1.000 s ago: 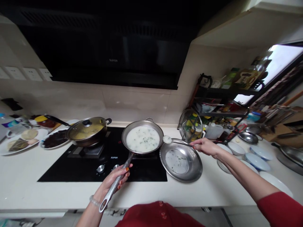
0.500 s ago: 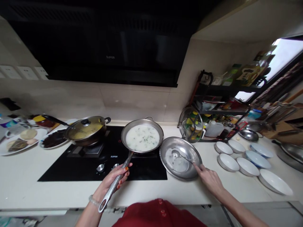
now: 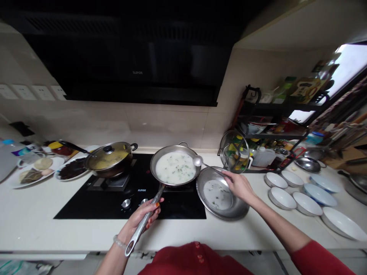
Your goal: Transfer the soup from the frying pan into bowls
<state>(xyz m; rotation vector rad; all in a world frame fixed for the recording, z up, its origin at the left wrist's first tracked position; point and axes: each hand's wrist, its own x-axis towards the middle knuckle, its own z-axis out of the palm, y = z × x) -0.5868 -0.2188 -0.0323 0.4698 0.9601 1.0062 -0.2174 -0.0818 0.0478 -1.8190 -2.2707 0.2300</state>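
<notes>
My left hand [image 3: 145, 215] is wrapped round the long steel handle of a frying pan [image 3: 174, 152] that sits on the black hob [image 3: 94, 198]. The pan holds a white batter with green flecks. My right hand [image 3: 239, 186] grips a metal ladle [image 3: 198, 160], its bowl raised over the pan's right rim. Below the ladle handle sits a wide steel bowl [image 3: 206, 208] with a thin pool of white batter at its bottom.
A lidded pan [image 3: 107, 158] stands on the hob's left burner. Plates of food [image 3: 31, 172] lie at far left. Several white bowls [image 3: 301, 193] sit at right. A glass lid [image 3: 235, 151] leans against a black rack [image 3: 272, 126] of bottles and jars.
My right hand lifted the ladle out of the steel bowl and carried it up and left to the pan's rim. My left hand stayed on the pan handle.
</notes>
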